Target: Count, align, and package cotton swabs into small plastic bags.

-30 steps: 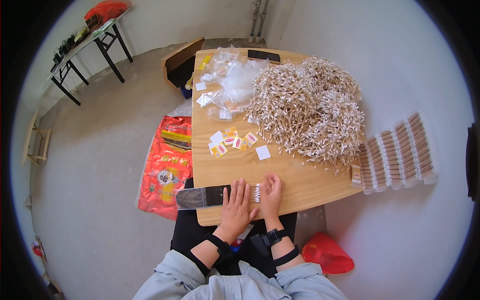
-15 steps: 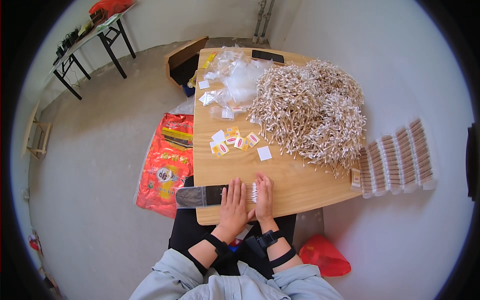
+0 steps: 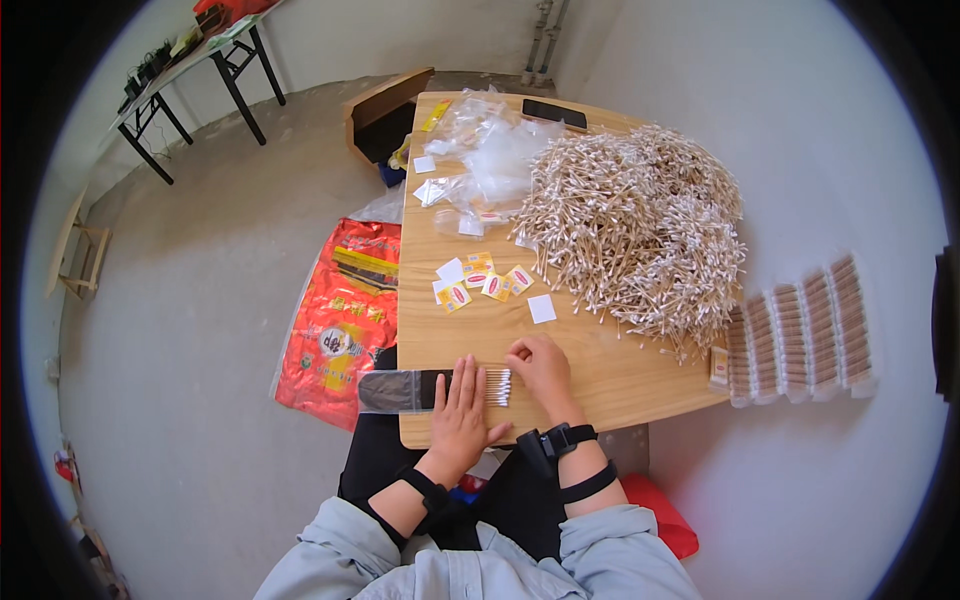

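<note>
Single head-worn fisheye; looked down and forward, fairly near, past the hands (image 3: 459, 416) across the bench (image 3: 622, 372).

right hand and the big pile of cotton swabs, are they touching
Apart: the head view shows bare tabletop between the right hand and the pile of cotton swabs.

Left fingers (image 3: 468, 376) flat across lined-up cotton swabs (image 3: 500, 388), right fingers (image 3: 519, 351) bent nearby, swab heap (image 3: 640, 225) on table (image 3: 620, 375)

Swab heap (image 3: 645, 230) lies on tabletop (image 3: 620, 375) at right; cards (image 3: 497, 287) left of it; plastic bags (image 3: 500, 165) behind cards; swab row (image 3: 498, 388) before cards.
</note>
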### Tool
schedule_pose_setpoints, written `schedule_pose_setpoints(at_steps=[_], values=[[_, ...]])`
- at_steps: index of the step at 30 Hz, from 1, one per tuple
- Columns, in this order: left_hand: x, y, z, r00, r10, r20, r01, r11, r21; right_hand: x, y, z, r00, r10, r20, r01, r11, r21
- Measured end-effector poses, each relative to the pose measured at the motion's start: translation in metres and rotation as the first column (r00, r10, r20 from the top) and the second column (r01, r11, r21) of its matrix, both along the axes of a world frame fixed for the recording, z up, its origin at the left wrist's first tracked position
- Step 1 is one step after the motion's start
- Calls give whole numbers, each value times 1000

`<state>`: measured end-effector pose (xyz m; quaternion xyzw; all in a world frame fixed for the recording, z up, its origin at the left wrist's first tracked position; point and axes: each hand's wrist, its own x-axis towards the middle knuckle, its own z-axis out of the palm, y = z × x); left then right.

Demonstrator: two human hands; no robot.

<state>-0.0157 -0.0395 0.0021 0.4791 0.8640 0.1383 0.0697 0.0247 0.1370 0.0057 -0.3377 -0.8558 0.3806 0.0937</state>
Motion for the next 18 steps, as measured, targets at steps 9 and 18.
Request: schedule_pose_setpoints(at_steps=[9,18], values=[[-7,-12,-3,998,62,24,-62,998,10,5,-54,-23,798,-357,-486,52,844,-534],[-16,-26,-10,997,66,47,-70,994,84,-19,-93,-34,763,-360,-536,-115,742,-660]])
